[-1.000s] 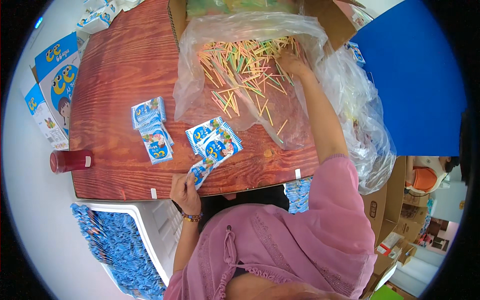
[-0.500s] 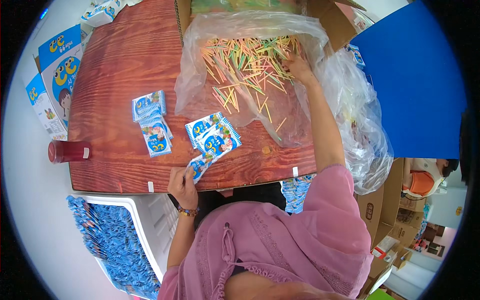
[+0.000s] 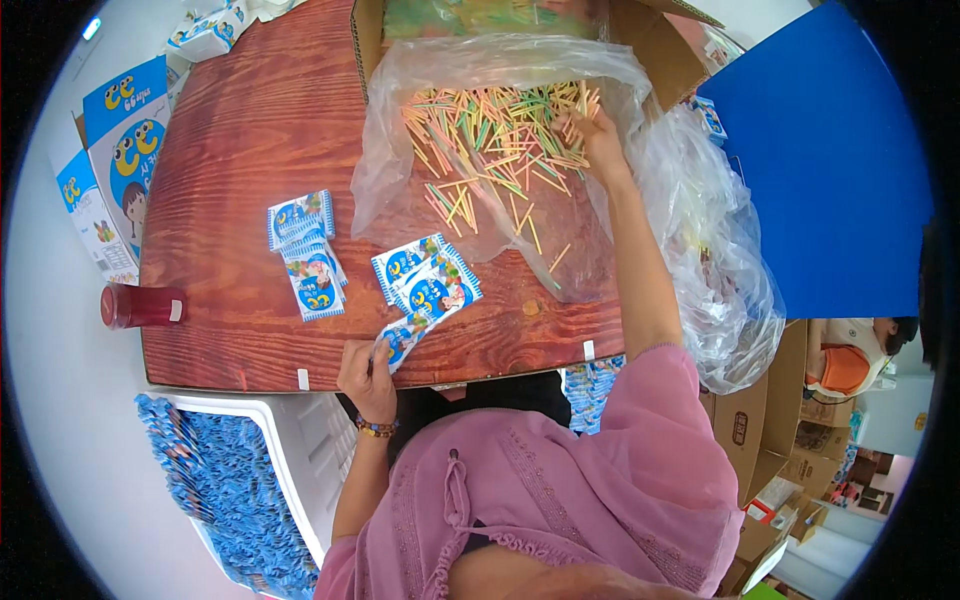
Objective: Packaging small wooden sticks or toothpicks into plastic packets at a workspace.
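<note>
My left hand [image 3: 368, 380] pinches the corner of a small blue-and-white packet [image 3: 400, 341] at the table's near edge. More such packets [image 3: 437, 288] overlap just beyond it, and another small stack [image 3: 312, 275] lies to their left. Farther off, a clear plastic bag [image 3: 385, 170] lies spread open with a heap of thin pink, yellow and green sticks [image 3: 500, 130] on it. At the heap's right side my right hand [image 3: 598, 145] has its fingers curled around a few of the sticks, some poking up past the fingertips. Its palm is hidden.
A red lidded jar [image 3: 143, 306] lies on its side at the table's left edge. Below it, a white bin [image 3: 275, 430] is full of blue packets. Printed cartons [image 3: 125, 150] stand at left. Crumpled plastic [image 3: 715, 260] and a blue panel [image 3: 820, 160] are at right.
My right hand has shifted slightly left and down within the heap, and sticks now show upright at its fingers. My left hand keeps its pinch on the packet. The view has tilted slightly.
</note>
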`<state>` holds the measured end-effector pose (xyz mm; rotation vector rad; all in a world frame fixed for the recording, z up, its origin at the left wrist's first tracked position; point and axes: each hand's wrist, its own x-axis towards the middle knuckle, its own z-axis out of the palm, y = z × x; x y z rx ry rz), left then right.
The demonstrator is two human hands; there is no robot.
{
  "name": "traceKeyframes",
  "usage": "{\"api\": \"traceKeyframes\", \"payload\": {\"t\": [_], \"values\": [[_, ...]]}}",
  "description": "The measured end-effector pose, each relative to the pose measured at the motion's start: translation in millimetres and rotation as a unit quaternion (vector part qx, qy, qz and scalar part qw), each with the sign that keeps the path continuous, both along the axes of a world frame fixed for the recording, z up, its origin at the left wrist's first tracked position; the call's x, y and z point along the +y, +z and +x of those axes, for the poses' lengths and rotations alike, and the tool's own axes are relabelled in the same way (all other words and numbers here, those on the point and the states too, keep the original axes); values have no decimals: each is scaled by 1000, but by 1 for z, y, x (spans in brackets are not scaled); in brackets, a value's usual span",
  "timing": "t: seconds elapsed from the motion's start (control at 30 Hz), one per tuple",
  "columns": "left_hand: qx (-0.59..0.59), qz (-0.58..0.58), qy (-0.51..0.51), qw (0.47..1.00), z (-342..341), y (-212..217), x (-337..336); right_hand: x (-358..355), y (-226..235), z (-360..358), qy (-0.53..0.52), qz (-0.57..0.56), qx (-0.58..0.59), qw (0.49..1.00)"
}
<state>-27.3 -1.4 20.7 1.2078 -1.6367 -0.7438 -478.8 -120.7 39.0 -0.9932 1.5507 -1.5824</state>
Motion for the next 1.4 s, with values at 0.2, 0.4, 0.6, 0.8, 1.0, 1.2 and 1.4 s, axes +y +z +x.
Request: {"api": "traceKeyframes", "payload": {"t": [0.2, 0.4, 0.6, 0.8, 1.0, 1.2, 1.4], "values": [[3, 0, -1, 1000, -1, -1, -2, 35, -14, 61, -33, -48, -34, 998], [-3, -6, -3, 1000, -5, -1, -3, 55, -33, 86, -53, -73, 36, 995], [-2, -21, 1, 1000, -6, 1, -1, 59, -24, 102, -47, -70, 131, 988], [1, -18, 5, 1000, -5, 0, -1, 66, -2, 124, -74, -10, 334, 940], [7, -11, 5, 1000, -5, -2, -2, 66, -16, 127, -47, -39, 118, 991], [5, 6, 9, 1000, -2, -2, -1, 69, -21, 120, 24, -19, 190, 981], [11, 25, 16, 1000, -1, -4, 1, 69, -22, 116, 25, 27, 184, 982]]}}
